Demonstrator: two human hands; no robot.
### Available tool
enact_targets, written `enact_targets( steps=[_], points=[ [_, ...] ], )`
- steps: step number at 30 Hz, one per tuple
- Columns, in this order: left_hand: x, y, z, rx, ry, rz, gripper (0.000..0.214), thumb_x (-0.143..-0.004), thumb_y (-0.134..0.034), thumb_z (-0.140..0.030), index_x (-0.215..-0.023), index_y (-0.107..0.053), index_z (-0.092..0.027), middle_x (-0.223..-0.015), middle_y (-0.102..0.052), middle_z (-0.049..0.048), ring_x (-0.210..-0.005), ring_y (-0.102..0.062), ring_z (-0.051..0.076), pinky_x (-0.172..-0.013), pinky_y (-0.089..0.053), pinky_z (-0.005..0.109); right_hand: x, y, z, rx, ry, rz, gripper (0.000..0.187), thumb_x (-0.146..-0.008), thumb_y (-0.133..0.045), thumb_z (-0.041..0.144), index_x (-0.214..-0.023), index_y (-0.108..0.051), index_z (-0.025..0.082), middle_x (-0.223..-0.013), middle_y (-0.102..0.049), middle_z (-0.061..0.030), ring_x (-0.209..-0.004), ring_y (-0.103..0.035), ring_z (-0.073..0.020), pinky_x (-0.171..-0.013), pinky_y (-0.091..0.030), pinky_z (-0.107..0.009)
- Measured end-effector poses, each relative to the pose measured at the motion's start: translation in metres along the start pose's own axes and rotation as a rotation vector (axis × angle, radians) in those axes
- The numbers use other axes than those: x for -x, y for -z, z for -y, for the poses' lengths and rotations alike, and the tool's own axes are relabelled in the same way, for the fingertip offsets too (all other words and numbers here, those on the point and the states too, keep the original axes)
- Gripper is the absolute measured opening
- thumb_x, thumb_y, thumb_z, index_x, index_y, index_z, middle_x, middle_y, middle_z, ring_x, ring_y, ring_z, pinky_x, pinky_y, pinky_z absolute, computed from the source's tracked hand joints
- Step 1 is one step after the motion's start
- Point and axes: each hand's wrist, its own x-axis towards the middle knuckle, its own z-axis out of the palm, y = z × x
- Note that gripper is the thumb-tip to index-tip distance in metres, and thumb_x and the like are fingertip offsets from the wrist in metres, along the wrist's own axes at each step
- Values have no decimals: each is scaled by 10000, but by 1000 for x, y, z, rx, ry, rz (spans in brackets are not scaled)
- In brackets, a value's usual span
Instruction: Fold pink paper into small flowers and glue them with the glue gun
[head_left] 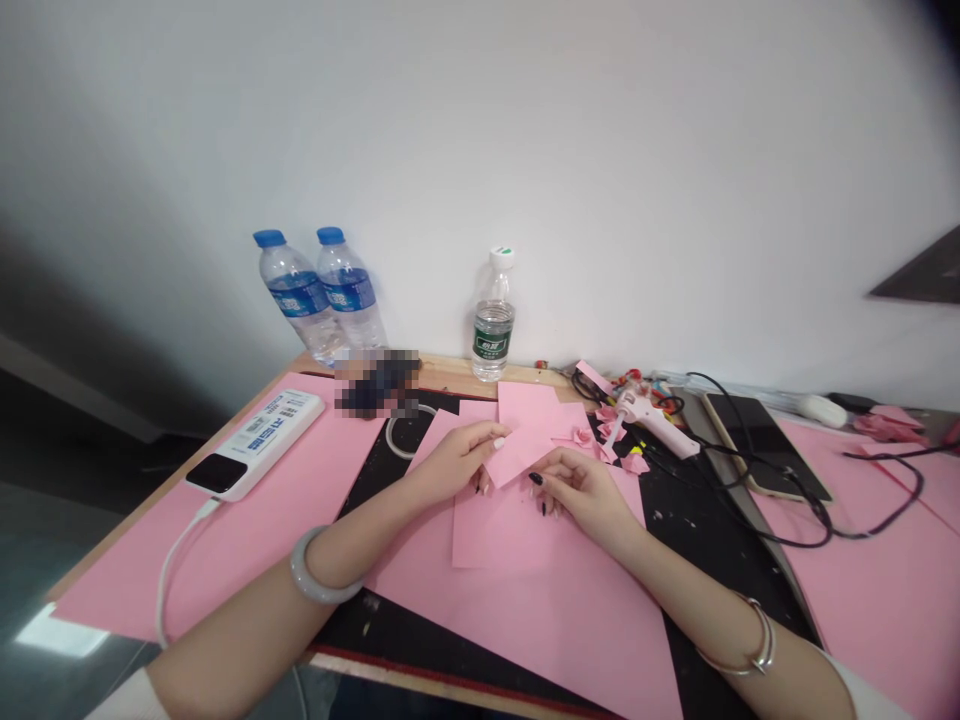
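A small pink paper square (519, 456) is held up over the stacked pink sheets (570, 620) in the middle of the table. My left hand (461, 458) pinches its left corner, thumb on top and fingers beneath. At its lower right edge is my right hand (581, 493), thumb and fingertips closed on the paper. Just beyond the hands lie folded pink paper flowers (584, 437). Beside them rests a pink glue gun (651, 420), its nozzle pointing toward the flowers.
A white power bank (256, 445) with a cable sits at the left. Two blue-capped bottles (349, 290) and a green-labelled bottle (493, 325) stand by the wall. Black cables (739, 480) and a phone (765, 445) lie at the right. A ring (400, 437) is left of the sheets.
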Motion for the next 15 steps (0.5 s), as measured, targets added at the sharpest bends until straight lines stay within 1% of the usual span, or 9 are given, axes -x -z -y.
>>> enact_targets(
  steps=[2,7,12,15],
  points=[
    [-1,-1,2,15,0,8,354,-919,-468,-402,-1131,-582,-142,-750,-613,8,-417,-519,75,-420,-383,198,0,0,0,-23,14,2,224,-793,-623,400,-755,-552,191,-571,-641,17,-414,-540,-102,-420,-436,-220],
    [-1,-1,7,38,-13,14,348,-924,-474,-397,-1136,-599,-150,-853,-616,28,-452,-503,56,-440,-392,190,-1,1,-2,-21,39,11,308,-830,-565,489,-747,-556,193,-611,-656,-7,-427,-563,-114,-401,-435,-222],
    [0,-1,7,57,-21,29,372,-921,-479,-415,-1158,-597,-153,-894,-616,36,-459,-489,54,-444,-397,193,-2,3,-4,-57,52,23,355,-821,-578,531,-740,-573,186,-593,-655,-11,-417,-567,-116,-390,-437,-216],
    [0,-2,7,65,-26,36,368,-921,-482,-417,-1156,-604,-161,-867,-614,24,-452,-480,53,-438,-386,191,-2,3,-4,-87,48,29,354,-817,-591,529,-725,-563,189,-621,-673,-27,-426,-578,-122,-392,-444,-218]
  ],
)
